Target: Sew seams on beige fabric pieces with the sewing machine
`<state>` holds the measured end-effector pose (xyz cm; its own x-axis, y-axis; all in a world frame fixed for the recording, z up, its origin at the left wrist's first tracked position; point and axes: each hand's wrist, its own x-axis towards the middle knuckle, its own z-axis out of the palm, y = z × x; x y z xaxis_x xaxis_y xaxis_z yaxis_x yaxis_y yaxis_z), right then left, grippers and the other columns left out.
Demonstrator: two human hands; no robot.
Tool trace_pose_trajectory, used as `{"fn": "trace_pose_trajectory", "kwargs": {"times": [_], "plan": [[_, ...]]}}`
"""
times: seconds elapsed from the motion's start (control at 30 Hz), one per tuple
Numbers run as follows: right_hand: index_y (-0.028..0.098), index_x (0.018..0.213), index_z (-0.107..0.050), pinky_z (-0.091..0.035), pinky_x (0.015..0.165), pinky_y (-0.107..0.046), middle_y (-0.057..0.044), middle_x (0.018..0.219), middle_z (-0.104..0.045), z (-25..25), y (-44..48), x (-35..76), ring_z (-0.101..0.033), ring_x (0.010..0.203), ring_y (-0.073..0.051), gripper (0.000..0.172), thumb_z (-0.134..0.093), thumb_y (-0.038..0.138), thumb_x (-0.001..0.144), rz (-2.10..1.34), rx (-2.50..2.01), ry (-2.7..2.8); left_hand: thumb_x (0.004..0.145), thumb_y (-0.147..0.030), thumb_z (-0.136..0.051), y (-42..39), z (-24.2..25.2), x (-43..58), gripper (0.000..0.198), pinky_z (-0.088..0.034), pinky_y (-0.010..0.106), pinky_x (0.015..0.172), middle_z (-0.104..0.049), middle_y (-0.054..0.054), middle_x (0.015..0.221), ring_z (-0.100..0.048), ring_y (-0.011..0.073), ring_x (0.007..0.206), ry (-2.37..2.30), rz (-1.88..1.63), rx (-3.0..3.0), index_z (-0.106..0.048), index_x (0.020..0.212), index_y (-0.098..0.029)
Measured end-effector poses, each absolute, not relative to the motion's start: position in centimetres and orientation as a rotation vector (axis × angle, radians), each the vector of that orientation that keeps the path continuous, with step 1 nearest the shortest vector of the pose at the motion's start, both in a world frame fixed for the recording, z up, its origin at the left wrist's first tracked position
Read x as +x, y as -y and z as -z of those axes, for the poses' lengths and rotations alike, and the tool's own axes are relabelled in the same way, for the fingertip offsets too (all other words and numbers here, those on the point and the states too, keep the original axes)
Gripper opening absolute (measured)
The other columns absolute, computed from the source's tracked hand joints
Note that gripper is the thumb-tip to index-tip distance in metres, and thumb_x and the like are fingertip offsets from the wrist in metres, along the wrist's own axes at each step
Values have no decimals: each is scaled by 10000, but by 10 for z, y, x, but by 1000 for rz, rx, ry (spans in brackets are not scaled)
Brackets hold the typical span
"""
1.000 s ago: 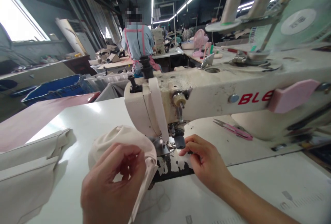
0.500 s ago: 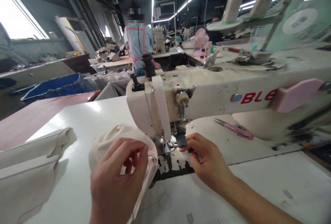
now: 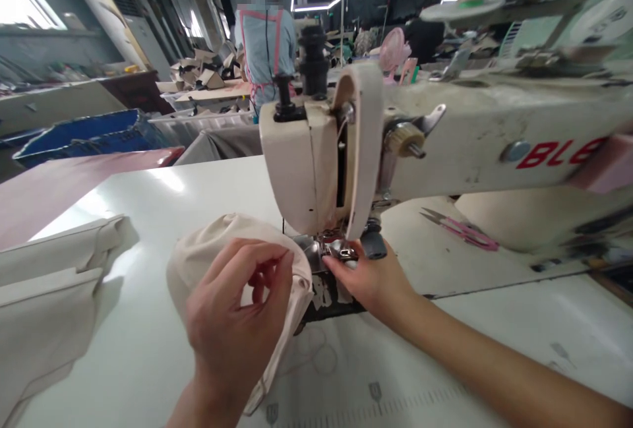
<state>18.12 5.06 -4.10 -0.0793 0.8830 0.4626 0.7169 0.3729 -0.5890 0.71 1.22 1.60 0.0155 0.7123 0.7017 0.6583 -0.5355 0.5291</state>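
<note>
My left hand (image 3: 235, 312) is closed in a pinch, thumb tip against fingertip; whatever is between them is too small to make out. It is in front of a gathered cream fabric piece (image 3: 200, 246), which lies left of the needle area of a sewing machine (image 3: 291, 164). My right hand (image 3: 378, 283) reaches under the machine head, thumb and fingers at the metal presser foot (image 3: 343, 252). A grey knob (image 3: 373, 244) and the machine head hide part of its fingers, so what they grip is unclear.
Pink-handled scissors (image 3: 467, 233) lie under the machine arm. Folded cream fabric pieces (image 3: 54, 283) lie at the left on the white table (image 3: 148, 349). A blue container (image 3: 89, 134) stands beyond. A person in a pink-strapped apron (image 3: 267, 45) works ahead, back turned.
My right hand has moved left and further in beneath the machine head, up to the presser foot. My left hand keeps its pinch by the cream fabric. The view has shifted closer to the machine.
</note>
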Motion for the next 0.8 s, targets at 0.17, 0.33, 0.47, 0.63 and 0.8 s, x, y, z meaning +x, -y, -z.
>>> {"fn": "trace_pose_trajectory", "kwargs": {"times": [0.17, 0.33, 0.47, 0.63, 0.8], "plan": [[244, 774, -642, -432, 642, -327, -58, 801, -631, 49, -52, 180, -595, 780, -273, 95, -726, 244, 730, -163, -1477, 1806, 816, -71, -641, -13, -12, 2, 118, -439, 201, 494, -572, -17, 727, -509, 84, 589, -1448, -1570, 2156, -616, 761, -172], [262, 746, -623, -433, 580, -293, -28, 752, -642, 45, -53, 178, -621, 740, -248, 78, -695, 250, 775, -157, -1483, 1799, 816, -61, -637, -13, -14, 4, 119, -440, 195, 501, -580, -18, 733, -506, 76, 575, -1430, -1580, 2145, -618, 765, -168], [251, 785, -585, -442, 583, -299, -42, 763, -633, 46, -53, 176, -614, 723, -244, 85, -620, 174, 796, -151, -1472, 1799, 818, -62, -627, -13, -15, 7, 113, -426, 187, 488, -571, -18, 716, -497, 73, 559, -1397, -1589, 2163, -614, 770, -164], [217, 789, -542, -435, 675, -360, -82, 803, -591, 38, -47, 181, -565, 794, -276, 79, -500, 162, 827, -175, -1409, 1866, 813, -69, -629, -13, -14, 8, 115, -420, 186, 477, -570, -23, 709, -494, 77, 545, -1366, -1582, 2206, -599, 774, -173], [191, 827, -513, -422, 721, -396, -95, 845, -569, 20, -32, 193, -525, 820, -269, 96, -426, 159, 851, -350, -1337, 1886, 814, -28, -619, -10, -13, 7, 151, -431, 182, 504, -577, -23, 750, -510, 70, 577, -1303, -1558, 2213, -600, 813, -177]]}}
